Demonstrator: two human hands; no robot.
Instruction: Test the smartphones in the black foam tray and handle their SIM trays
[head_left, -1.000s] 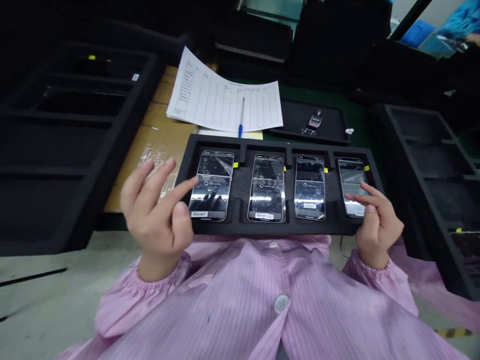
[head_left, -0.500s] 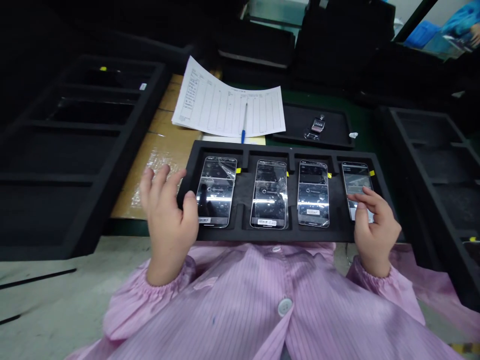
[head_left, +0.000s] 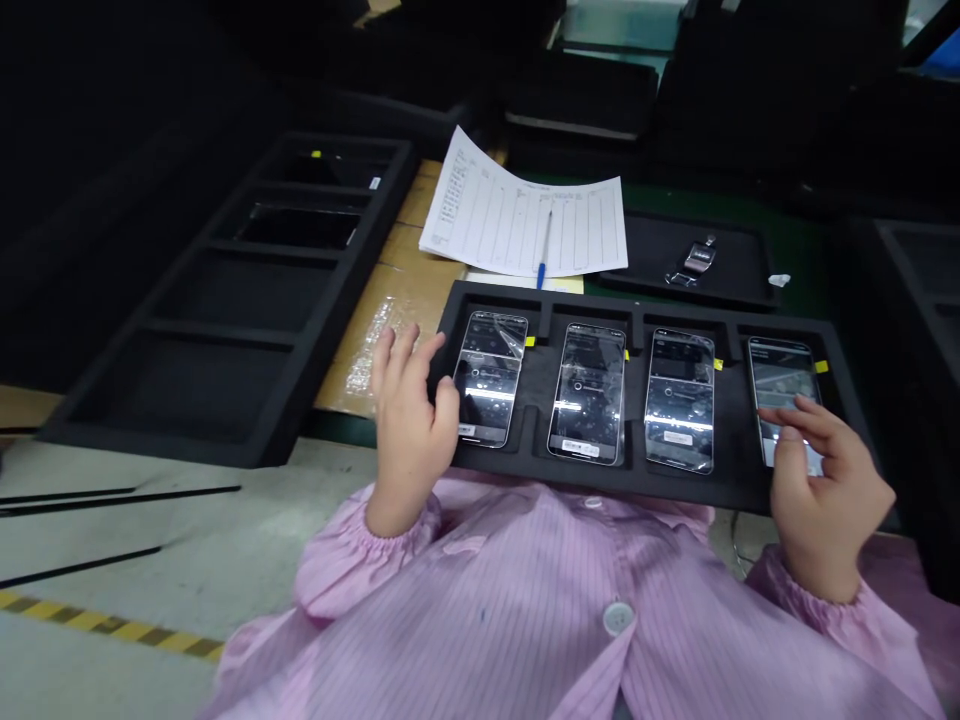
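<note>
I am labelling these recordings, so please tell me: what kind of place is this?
Probably a phone factory inspection bench: a foam tray holds four film-covered phones, a tabular log sheet with pen lies behind, and more slotted trays stand around.

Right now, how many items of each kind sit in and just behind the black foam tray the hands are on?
Phones in the foam tray: 4, at and
Yellow tabs beside the phones: 4
Printed sheets: 1
Blue pens: 1
Hand counters: 1
Total: 11

The left hand touches the leftmost phone; the right hand touches the rightmost.
</note>
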